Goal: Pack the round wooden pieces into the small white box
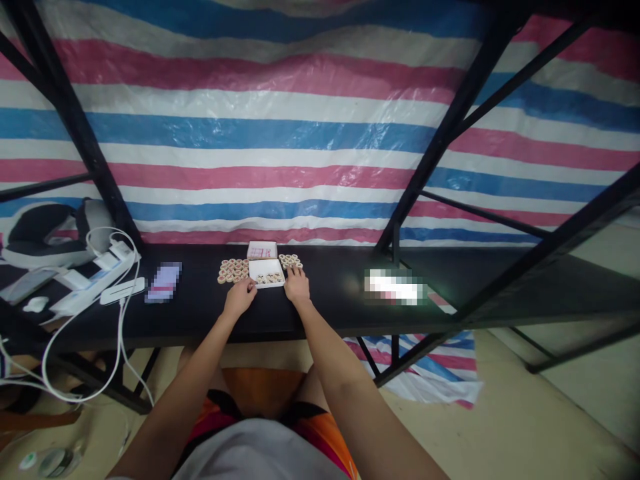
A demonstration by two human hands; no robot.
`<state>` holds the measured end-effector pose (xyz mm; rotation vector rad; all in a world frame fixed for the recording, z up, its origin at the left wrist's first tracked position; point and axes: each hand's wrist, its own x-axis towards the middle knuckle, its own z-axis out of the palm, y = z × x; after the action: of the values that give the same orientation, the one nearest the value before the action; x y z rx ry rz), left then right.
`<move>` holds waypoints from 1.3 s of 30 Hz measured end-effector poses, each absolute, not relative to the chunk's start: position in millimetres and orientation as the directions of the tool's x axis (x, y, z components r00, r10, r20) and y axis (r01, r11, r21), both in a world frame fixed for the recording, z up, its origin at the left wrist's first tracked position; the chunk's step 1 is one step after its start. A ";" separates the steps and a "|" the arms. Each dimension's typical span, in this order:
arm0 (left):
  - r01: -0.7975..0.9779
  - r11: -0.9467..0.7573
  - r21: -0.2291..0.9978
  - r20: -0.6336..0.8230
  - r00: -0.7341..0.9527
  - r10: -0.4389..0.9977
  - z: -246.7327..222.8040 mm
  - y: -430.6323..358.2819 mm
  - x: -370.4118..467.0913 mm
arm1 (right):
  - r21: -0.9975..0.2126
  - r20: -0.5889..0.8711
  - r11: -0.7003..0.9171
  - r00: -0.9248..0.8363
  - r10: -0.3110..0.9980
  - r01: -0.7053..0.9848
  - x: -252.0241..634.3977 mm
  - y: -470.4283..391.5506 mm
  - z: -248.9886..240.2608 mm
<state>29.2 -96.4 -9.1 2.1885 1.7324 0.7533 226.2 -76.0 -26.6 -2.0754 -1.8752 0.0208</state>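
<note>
In the lower centre of the frame, a small open white rectangular box [267,266] sits on a long black tabletop [340,310], with a row of small round cream discs with dark markings [269,278] along its near side. The left hand [240,297] is at the box's near left corner, its fingers curled; whether they pinch the rim or a disc cannot be told. The right hand [297,283] lies palm down along the box's right side, fingers stretched towards a cluster of pale round discs [289,261] just beyond; whether it grips anything cannot be told. Left of the box, a larger group of round discs with reddish markings [233,270] lies flat in rough rows. Directly behind the box, near the tabletop's far edge, is a shallow white tray with pink markings inside [262,252]. Left of centre lies a pixelated pale violet rectangle [164,282]; at the frame's left are a white power strip with looping cables [95,283] and a grey and black neck pillow [55,233]. A bright pixelated rectangle [395,287] lies right of centre. Red, white and blue striped plastic sheeting [280,133] fills the upper frame behind black metal bars [443,143].
</note>
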 end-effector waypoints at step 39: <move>0.818 -0.272 0.507 0.253 0.160 0.954 -10.8 -95.6 29.8 | -0.426 0.289 -0.166 0.308 0.906 0.889 230.9 -75.0 -28.5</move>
<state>29.8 -95.6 -10.8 2.1856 1.7168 0.7799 230.9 -75.0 -28.5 -2.0609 -1.5875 0.0427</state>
